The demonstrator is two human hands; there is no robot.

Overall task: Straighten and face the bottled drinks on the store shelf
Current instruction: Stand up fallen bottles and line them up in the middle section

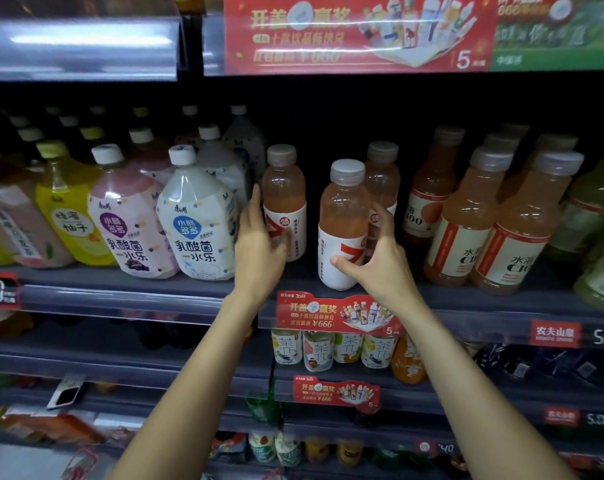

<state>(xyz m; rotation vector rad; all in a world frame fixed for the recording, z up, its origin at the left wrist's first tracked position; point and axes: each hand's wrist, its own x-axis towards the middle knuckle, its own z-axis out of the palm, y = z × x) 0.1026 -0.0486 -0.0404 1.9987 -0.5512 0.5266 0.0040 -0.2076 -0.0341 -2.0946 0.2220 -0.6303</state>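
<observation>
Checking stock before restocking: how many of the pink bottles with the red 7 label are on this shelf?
3: one set back by the left hand, bottle; one at the front; one behind it. More may hide behind.

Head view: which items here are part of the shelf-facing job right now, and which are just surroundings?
In the job:
- left hand on the rear pink "7" bottle
- right hand holding the front pink "7" bottle
- third pink bottle behind

Just surroundings:
- white yogurt-drink bottle
- orange C100 bottles
- red promo tag
- tea bottles on the shelf below
</observation>
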